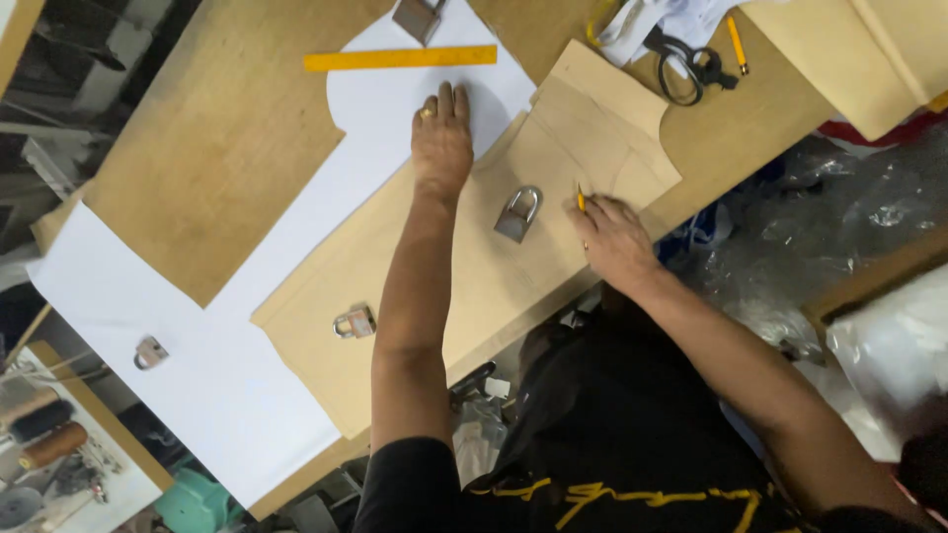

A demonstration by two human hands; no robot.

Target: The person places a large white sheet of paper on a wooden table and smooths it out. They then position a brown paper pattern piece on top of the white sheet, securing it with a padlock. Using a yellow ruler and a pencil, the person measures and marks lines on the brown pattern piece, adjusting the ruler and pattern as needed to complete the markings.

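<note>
My left hand (441, 138) lies flat, fingers together, pressing on the white paper (247, 326) at the edge of a tan cardboard pattern (474, 286). My right hand (612, 237) grips a yellow pencil (581, 202), its tip on the pattern's right part. A metal padlock-shaped weight (518, 213) stands on the pattern between my hands. A second weight (355, 322) rests on the pattern's lower left.
A yellow ruler (400, 58) lies on the paper at the top. Another weight (150, 352) sits on the paper at left, one more (419, 17) at the top. Black scissors (686, 61) and a pencil (737, 44) lie top right. Thread spools (44, 429) sit bottom left.
</note>
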